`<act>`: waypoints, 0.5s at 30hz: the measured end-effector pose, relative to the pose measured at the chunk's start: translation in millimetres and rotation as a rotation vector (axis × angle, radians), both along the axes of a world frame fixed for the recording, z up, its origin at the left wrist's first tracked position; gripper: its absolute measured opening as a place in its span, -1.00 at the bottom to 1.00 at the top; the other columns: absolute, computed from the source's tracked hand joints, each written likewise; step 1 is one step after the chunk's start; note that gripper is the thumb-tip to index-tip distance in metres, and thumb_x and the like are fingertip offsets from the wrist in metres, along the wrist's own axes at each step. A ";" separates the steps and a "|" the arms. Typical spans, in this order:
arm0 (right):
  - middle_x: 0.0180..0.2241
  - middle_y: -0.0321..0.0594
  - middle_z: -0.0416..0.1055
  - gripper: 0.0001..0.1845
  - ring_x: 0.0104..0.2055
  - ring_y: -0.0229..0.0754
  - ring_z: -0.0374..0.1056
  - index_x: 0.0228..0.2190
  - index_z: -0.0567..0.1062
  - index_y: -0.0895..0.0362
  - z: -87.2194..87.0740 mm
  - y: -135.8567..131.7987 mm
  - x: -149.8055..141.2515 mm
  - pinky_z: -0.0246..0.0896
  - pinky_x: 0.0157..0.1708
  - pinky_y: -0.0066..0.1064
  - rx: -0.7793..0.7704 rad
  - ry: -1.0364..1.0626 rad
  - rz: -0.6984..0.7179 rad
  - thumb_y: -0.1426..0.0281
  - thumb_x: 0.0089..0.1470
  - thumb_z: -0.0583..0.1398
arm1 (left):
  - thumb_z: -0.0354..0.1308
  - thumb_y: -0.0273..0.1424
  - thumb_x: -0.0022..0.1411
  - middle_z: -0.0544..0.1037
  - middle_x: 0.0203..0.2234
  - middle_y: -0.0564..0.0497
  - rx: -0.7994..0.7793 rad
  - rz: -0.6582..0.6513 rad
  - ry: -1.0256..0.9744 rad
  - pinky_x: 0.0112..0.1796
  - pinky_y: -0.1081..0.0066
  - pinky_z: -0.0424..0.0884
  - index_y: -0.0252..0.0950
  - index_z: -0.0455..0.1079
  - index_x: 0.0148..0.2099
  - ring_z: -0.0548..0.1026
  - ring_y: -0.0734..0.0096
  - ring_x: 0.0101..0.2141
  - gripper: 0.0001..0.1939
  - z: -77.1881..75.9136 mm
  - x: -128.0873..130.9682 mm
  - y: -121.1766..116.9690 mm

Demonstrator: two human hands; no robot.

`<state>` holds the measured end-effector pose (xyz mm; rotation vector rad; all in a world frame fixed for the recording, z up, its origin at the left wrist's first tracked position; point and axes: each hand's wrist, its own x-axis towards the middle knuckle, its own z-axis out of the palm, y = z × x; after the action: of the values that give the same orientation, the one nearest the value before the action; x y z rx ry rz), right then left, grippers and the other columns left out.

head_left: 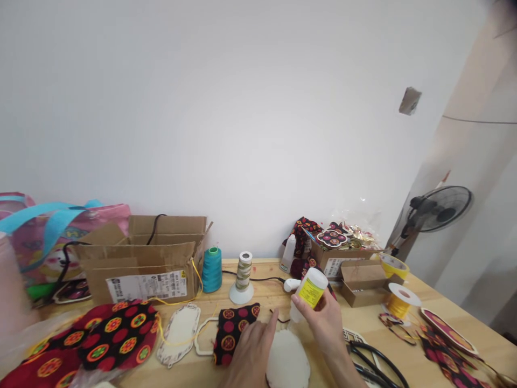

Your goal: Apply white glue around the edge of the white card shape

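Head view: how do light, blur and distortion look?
Head view: soft, diffuse light, the wall brightest around its middle; head view: small print on the bottle in the right hand is unreadable; head view, right side: wide-angle stretch seems to slant the fan.

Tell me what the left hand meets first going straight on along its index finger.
Ahead of the left hand, likely the white rounded object beside the black cable; depth is unclear.

A white bottle [309,291] with a yellow label is held tilted in the right hand [323,319], above a flat, rounded white plate [288,360] seen between both hands, while dark cloth [228,337] patterned with red and orange circles is partly covered by the left hand [252,350].
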<state>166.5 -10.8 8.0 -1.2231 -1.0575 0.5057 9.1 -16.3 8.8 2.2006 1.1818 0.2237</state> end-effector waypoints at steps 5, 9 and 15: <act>-0.42 -0.10 0.51 -0.63 -0.39 -0.04 0.42 -0.39 0.39 0.20 -2.8 0.1 -1.6 0.33 -0.42 -0.30 -0.008 0.013 0.018 0.29 -0.30 0.30 | 0.21 -0.46 -0.26 0.06 0.15 -0.23 -0.054 0.023 0.006 0.08 0.27 -0.13 -0.48 -0.22 0.20 -0.06 0.10 0.13 -0.01 6.5 -0.3 -3.5; -0.39 -0.10 0.50 -0.63 -0.38 -0.04 0.41 -0.37 0.39 0.21 -4.3 -1.0 -2.6 0.32 -0.40 -0.29 0.000 0.006 0.029 0.30 -0.27 0.29 | 0.17 -0.48 -0.26 0.06 0.15 -0.19 -0.046 0.037 -0.025 0.09 0.24 -0.15 -0.46 -0.20 0.20 -0.07 0.08 0.14 -0.03 0.1 -1.2 -3.1; -0.43 -0.13 0.49 -0.65 -0.41 -0.05 0.40 -0.37 0.39 0.20 -2.9 -1.8 -2.4 0.32 -0.43 -0.29 0.017 0.000 0.009 0.32 -0.26 0.30 | 0.02 -0.32 0.01 0.38 -0.09 -0.13 0.163 0.156 -0.374 -0.04 0.26 0.15 -0.32 0.32 -0.09 0.27 0.19 -0.05 -0.62 6.1 -6.5 1.5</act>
<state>164.1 -12.6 5.1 -1.2040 -1.0655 0.5028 2.6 -14.8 14.9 2.0807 1.1523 0.7849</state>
